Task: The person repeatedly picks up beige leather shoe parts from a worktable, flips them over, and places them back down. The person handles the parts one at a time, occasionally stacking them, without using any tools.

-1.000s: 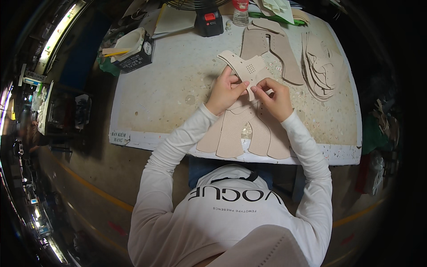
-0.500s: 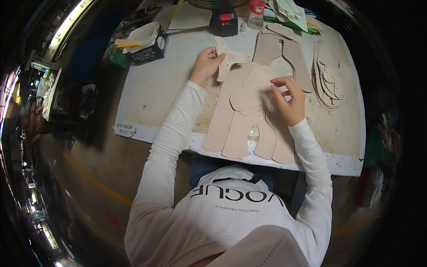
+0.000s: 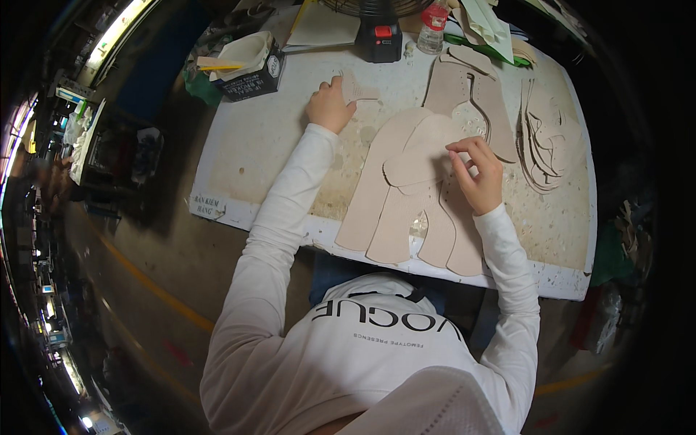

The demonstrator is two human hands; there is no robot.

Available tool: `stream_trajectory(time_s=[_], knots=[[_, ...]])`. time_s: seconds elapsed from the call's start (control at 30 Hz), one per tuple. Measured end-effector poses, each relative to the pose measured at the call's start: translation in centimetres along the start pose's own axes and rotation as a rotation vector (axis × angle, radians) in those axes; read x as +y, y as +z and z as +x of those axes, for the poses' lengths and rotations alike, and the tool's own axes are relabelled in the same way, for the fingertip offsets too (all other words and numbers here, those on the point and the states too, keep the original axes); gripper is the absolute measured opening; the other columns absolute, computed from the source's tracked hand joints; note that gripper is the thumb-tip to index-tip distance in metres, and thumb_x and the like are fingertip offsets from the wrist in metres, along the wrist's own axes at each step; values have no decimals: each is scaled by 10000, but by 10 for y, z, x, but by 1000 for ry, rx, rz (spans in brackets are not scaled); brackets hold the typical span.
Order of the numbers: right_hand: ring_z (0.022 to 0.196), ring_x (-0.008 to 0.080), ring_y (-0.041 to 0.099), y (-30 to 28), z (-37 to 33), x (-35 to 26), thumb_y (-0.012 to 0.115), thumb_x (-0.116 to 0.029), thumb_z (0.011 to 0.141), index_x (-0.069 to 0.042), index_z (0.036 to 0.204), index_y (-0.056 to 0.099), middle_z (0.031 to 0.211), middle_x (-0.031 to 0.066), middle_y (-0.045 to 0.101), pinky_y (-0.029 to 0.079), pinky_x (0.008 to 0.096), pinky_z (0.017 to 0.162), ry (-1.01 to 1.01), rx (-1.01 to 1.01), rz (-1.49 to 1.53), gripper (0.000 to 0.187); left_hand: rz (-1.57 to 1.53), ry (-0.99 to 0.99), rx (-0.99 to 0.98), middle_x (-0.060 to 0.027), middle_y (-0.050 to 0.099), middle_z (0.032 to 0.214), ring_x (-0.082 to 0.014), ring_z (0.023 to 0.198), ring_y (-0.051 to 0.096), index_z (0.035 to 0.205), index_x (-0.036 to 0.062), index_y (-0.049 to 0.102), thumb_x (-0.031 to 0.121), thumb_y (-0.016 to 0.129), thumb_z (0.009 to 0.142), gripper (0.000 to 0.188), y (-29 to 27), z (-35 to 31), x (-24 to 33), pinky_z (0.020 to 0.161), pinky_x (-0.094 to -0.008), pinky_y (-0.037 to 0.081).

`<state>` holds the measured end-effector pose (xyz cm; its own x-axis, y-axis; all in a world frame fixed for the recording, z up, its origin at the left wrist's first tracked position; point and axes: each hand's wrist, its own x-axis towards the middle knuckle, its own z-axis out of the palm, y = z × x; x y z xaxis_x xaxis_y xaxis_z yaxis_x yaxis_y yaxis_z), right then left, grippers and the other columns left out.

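Observation:
My left hand (image 3: pixel 331 107) is at the far middle of the table, its fingers at the left edge of a small beige cut piece with punched holes (image 3: pixel 360 90); the piece is slightly blurred and looks low over the table top. My right hand (image 3: pixel 478 174) is above the right side of overlapping beige cut pieces (image 3: pixel 417 161), thumb and forefinger pinched together. Whether anything thin is between those fingertips cannot be made out. The overlapping pieces, rounded and leg-shaped, reach the table's near edge (image 3: pixel 319 230).
More beige pieces (image 3: pixel 496 119) lie farther back, with a stack of thin curved pieces (image 3: pixel 540 145) at the right. Along the back are a black box with paper and a yellow stick (image 3: pixel 250 81), a black battery pack (image 3: pixel 380 45), a fan guard (image 3: pixel 377 6) and a plastic bottle (image 3: pixel 433 29).
My left hand has moved away from the overlapping pieces, up and slightly left, taking the small punched piece along. My right hand's thumb and forefinger have closed together. The view has shifted slightly.

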<state>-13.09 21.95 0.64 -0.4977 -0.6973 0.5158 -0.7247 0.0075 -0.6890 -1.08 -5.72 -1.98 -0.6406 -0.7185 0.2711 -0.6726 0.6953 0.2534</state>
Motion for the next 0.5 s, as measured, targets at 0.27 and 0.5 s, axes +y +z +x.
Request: stream_trajectory(time_s=[0.27,0.5], knots=[[743,167,591,-11,2,1,636,-89,804,-61,861,651,840,41,594,468,265,555,13,-190,-129,66,-26,129,118,-134,575,1016,-320,920,601,1148,74,539,273,730,702,524,-10,-9,14,802,-398,497],[751,201,606,-22,9,9,648,-99,798,-56,857,647,794,64,593,479,301,624,-52,-106,-255,74,-401,831,-356,-120,573,975,-282,942,562,1026,86,601,172,697,693,357,-40,-75,57,816,-369,474]])
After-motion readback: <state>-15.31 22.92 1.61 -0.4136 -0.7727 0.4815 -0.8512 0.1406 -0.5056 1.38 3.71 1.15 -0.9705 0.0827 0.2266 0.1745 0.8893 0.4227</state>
